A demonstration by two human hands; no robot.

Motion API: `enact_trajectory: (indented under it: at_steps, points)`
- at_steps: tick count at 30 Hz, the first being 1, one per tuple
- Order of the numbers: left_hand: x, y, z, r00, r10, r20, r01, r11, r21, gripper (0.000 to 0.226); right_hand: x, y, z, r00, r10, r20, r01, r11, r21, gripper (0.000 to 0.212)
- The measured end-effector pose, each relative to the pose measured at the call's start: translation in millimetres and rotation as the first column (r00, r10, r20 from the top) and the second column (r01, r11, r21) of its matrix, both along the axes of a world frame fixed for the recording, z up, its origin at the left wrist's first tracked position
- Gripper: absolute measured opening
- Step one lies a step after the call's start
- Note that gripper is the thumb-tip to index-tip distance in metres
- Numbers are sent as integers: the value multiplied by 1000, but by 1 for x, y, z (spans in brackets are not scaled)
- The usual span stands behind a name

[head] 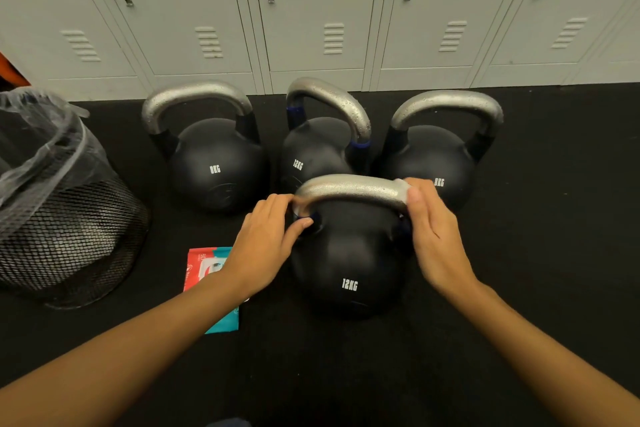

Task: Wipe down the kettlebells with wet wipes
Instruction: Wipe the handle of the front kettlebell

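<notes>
while both hands work at its silver handle, the nearest kettlebell (349, 263), marked 12kg, stands upright on the black floor mat (519, 288), in front of the other three. the left hand (266, 239) grips the left end of the handle, fingers curled over the top and the thumb tucked underneath against the black body. the right hand (436, 236) holds the right end of the handle, its fingers wrapped round a white wet wipe (403, 185) pressed onto the metal at the bend.

behind it, along the mat's far edge, stand an 8kg kettlebell (216, 166) on the left, a second 12kg kettlebell (311, 152) in the middle with blue bands on its handle, and another 8kg kettlebell (433, 163) on the right. all three are upright, close to one another.

the red and teal wipes packet (207, 263) lies flat on the mat just left of the nearest kettlebell, partly hidden under the left forearm. a black mesh bin (69, 236) with a clear liner sits at the mat's left edge. grey lockers (311, 10) line the wall behind.
</notes>
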State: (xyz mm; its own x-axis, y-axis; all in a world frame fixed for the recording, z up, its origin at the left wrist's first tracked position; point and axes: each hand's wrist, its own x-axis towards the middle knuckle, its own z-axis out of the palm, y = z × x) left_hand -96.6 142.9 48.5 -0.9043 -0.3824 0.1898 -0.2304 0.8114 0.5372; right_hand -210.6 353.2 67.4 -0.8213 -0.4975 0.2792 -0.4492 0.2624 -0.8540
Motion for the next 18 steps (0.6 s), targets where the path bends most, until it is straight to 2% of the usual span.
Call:
enact_trajectory:
  at_steps: [2, 4, 6, 9, 11, 13, 14, 16, 18]
  points:
    - [0, 0, 0, 1000, 4, 3, -4, 1000, 4, 37, 4, 6, -9, 970, 13, 243, 18, 992, -125, 32]
    - [0, 0, 0, 1000, 3, -3, -3, 1000, 4, 37, 3, 6, -15, 919, 8, 393, 65, 983, -172, 42]
    - [0, 0, 1, 1000, -2, -4, 2, 1000, 7, 37, -2, 5, -14, 900, -15, 435, 85, 986, -141, 50]
    - [1, 0, 3, 1000, -15, 0, 15, 1000, 22, 37, -6, 3, 0, 906, -67, 417, 97, 994, -51, 47]
    - [1, -1, 4, 1000, -22, -1, 22, 999, 35, 37, -6, 0, 12, 964, -68, 258, 64, 998, 26, 41]
    - [2, -2, 4, 999, -32, -3, 32, 998, 47, 37, -4, -9, 23, 999, -38, -11, 39, 982, 183, 35]
    - [1, -3, 5, 999, -35, -2, 35, 998, 55, 37, -4, -15, 25, 984, -11, -179, 59, 961, 269, 33]
    - [2, -4, 5, 999, -35, 9, 34, 997, 69, 37, -1, -26, 27, 875, 64, -480, 156, 901, 404, 37]
    - [2, -5, 5, 999, -30, 25, 28, 997, 72, 38, 2, -29, 24, 781, 125, -612, 219, 862, 457, 44]
